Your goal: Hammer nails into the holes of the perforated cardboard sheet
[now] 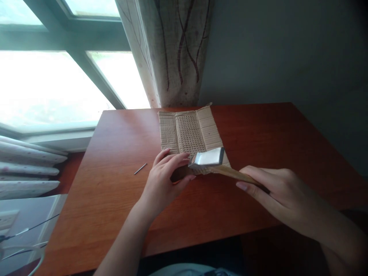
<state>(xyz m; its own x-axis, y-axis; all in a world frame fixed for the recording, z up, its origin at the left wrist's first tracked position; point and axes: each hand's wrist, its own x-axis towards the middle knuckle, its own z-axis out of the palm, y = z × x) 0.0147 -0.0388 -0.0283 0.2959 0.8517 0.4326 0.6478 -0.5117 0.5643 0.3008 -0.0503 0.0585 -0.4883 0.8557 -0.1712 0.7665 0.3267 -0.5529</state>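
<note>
My right hand (pixel 276 184) is closed around the wooden handle of a hammer (pixel 207 158), whose silver metal head sits in front of my left fingers. My left hand (pixel 169 172) curls around a dark brown piece (pixel 180 173) at the near end of the cardboard; its kind is unclear, and the hammer head partly hides it. Under and beyond them lies a creased sheet of cardboard (pixel 189 132), its middle panel covered with rows of small holes. A thin metal rod (pixel 140 168) rests on the table, left of my left hand.
The reddish-brown wooden table (pixel 115 214) stretches under both hands, with its near edge close to my body. A patterned curtain (pixel 178 53) and a grey wall stand behind it. To the left are a window (pixel 57 84), a wall socket (pixel 8 221) and cables (pixel 31 226).
</note>
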